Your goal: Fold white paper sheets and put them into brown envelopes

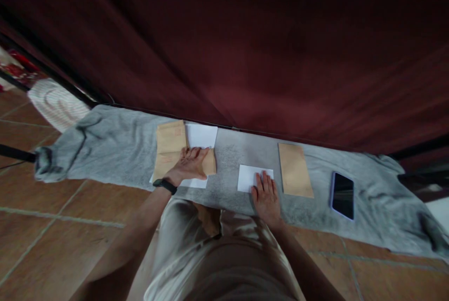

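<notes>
My left hand, with a black watch on its wrist, rests thumb-apart on a brown paper envelope lying crosswise. Other brown envelopes lie beside and under that hand, over white paper sheets that show at the top and along the bottom. Flat on a small white piece of paper lies my right hand, its fingers stretched out over the paper's right part. Just right of it a single brown envelope lies upright in view, touched by neither hand.
A grey cloth covers the long narrow surface. Towards its right end lies a phone with a dark screen and a purplish edge. A dark red curtain hangs along the far side. Tiled floor shows below, and a striped cloth at left.
</notes>
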Available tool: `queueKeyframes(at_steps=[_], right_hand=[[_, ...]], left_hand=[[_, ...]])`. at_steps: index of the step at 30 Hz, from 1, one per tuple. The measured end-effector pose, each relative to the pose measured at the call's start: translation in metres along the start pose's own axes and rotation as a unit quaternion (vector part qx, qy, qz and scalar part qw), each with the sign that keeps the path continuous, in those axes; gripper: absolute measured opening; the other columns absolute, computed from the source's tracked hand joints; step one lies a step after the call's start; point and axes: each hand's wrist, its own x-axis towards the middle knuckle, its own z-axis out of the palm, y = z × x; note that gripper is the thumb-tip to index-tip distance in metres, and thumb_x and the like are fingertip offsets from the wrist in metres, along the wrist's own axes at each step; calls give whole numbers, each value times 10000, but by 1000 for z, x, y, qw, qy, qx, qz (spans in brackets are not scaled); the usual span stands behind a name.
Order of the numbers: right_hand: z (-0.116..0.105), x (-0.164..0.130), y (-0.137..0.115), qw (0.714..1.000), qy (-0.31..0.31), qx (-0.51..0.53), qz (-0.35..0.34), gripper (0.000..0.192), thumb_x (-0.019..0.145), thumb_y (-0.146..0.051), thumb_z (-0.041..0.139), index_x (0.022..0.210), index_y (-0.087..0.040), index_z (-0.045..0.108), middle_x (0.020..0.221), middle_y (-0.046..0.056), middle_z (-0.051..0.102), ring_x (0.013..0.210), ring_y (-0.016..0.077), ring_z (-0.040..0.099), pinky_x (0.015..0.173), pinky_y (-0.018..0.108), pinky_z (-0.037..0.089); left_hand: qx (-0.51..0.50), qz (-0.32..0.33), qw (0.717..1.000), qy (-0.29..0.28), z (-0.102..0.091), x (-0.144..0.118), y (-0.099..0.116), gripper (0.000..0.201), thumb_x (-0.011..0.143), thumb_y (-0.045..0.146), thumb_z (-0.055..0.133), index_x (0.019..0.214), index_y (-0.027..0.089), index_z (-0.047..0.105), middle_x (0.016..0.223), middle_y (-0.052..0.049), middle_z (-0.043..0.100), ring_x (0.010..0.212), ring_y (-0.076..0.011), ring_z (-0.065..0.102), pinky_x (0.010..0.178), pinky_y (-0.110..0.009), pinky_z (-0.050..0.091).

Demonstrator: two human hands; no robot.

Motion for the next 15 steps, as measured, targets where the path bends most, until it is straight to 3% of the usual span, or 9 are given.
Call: queueKeyframes(at_steps=[8,15], right_hand=[[-5,3,-2,999,0,38,18,553,1039,-288,472,1565,-133,404,1637,205,361,1504,340,363,1195,564,326],[-24,30,-19,976,-26,211,50,475,1034,-298,456,1495,-189,494,1541,173,516,1451,295,452,1192,572,354]], left_hand=[[-3,44,996,73,-1,-18,46,1140,708,497,778,1632,205,179,1567,-207,397,1493,-393,325,1242,-608,130],[-12,67,994,86,14,-26,91,1153,707,506,789,1637,202,179,1556,-227,406,1481,-408,349,1230,-638,131]])
